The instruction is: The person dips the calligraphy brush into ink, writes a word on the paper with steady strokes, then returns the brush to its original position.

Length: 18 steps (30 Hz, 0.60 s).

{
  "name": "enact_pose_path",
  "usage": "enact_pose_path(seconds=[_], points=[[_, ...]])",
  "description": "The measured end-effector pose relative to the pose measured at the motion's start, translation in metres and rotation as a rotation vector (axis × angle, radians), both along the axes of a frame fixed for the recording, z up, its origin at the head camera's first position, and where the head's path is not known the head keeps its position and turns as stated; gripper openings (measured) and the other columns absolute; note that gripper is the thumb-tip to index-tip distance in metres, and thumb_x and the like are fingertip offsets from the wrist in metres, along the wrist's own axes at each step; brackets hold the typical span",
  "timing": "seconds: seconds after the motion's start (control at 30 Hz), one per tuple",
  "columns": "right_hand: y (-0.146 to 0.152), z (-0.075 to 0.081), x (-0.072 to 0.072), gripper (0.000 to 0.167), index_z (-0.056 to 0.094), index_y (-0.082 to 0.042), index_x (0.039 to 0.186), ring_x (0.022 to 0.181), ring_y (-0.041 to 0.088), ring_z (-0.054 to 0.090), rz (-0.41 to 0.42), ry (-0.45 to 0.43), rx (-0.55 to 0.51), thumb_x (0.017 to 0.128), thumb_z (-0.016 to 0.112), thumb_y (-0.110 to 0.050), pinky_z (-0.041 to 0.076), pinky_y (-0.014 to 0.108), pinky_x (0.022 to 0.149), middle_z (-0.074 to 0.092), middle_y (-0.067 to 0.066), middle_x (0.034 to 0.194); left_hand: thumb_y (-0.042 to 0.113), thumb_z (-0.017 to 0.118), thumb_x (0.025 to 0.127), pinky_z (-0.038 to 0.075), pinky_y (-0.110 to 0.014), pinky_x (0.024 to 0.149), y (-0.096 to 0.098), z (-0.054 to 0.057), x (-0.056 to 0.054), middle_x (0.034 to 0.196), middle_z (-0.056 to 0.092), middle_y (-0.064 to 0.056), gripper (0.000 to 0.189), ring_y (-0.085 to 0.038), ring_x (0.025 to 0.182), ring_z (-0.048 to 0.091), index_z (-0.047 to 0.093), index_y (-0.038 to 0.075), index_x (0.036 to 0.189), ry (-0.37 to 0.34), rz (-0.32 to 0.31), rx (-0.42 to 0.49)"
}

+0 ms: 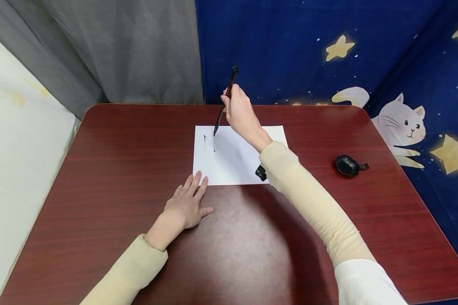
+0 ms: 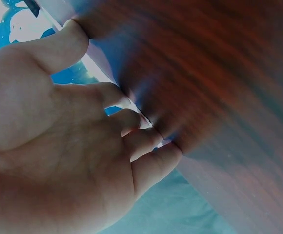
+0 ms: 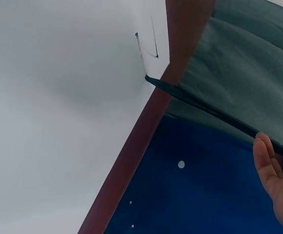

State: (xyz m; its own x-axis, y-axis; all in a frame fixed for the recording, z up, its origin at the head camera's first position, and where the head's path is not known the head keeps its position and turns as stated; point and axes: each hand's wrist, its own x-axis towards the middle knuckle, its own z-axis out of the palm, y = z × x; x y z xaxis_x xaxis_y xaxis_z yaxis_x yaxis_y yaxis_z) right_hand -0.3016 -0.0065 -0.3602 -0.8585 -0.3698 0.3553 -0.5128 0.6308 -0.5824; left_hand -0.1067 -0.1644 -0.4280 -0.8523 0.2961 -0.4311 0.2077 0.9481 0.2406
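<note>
My right hand (image 1: 241,111) pinches a dark writing brush (image 1: 222,111) partway up its handle, the tip pointing down at the sheet. In the right wrist view the brush's dark tip (image 3: 148,78) meets the white paper (image 3: 83,58) at the end of a thin black stroke. Several thin ink strokes mark the upper left of the paper (image 1: 236,167). With fingers spread, my left hand (image 1: 185,205) rests on the table, its fingertips at the paper's lower left corner. From the left wrist view, the left palm (image 2: 68,136) shows with fingertips against the tabletop.
A small black dish with a short handle (image 1: 347,165) sits on the right of the reddish-brown table (image 1: 129,156). Behind the table hang a grey curtain (image 1: 137,51) and a blue curtain (image 1: 271,51) with stars and a cat. A black object (image 1: 261,173) shows by the right sleeve.
</note>
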Motion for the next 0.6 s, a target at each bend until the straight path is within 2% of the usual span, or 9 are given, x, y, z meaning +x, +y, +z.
enact_pose_path(seconds=[0.33, 0.47, 0.6], points=[[0.0026, 0.0071, 0.0049, 0.022, 0.050, 0.006, 0.117, 0.089, 0.027, 0.067, 0.034, 0.021, -0.051, 0.109, 0.042, -0.013, 0.057, 0.026, 0.076, 0.056, 0.018, 0.104, 0.044, 0.049, 0.106, 0.013, -0.052, 0.123, -0.0001, -0.0001, 0.0004, 0.168, -0.005, -0.017, 0.080, -0.035, 0.154, 0.000, 0.009, 0.003, 0.162, -0.002, 0.000, -0.008], [0.0032, 0.0089, 0.0062, 0.021, 0.050, 0.005, 0.116, 0.088, 0.024, 0.066, 0.039, 0.016, -0.045, 0.109, 0.041, -0.013, 0.056, 0.026, 0.074, 0.055, 0.017, 0.102, 0.044, 0.049, 0.106, 0.013, -0.053, 0.123, 0.0001, -0.0001, 0.0004, 0.168, -0.005, -0.017, 0.080, -0.035, 0.154, 0.000, 0.009, 0.003, 0.162, -0.004, -0.002, -0.004], [0.0051, 0.0099, 0.0075, 0.022, 0.049, 0.006, 0.117, 0.090, 0.028, 0.066, 0.049, 0.007, -0.052, 0.109, 0.040, -0.012, 0.056, 0.026, 0.075, 0.055, 0.018, 0.103, 0.043, 0.049, 0.106, 0.013, -0.053, 0.123, 0.0006, 0.0000, 0.0002, 0.168, -0.005, -0.017, 0.080, -0.035, 0.154, 0.001, 0.010, 0.003, 0.162, -0.006, -0.001, 0.000]])
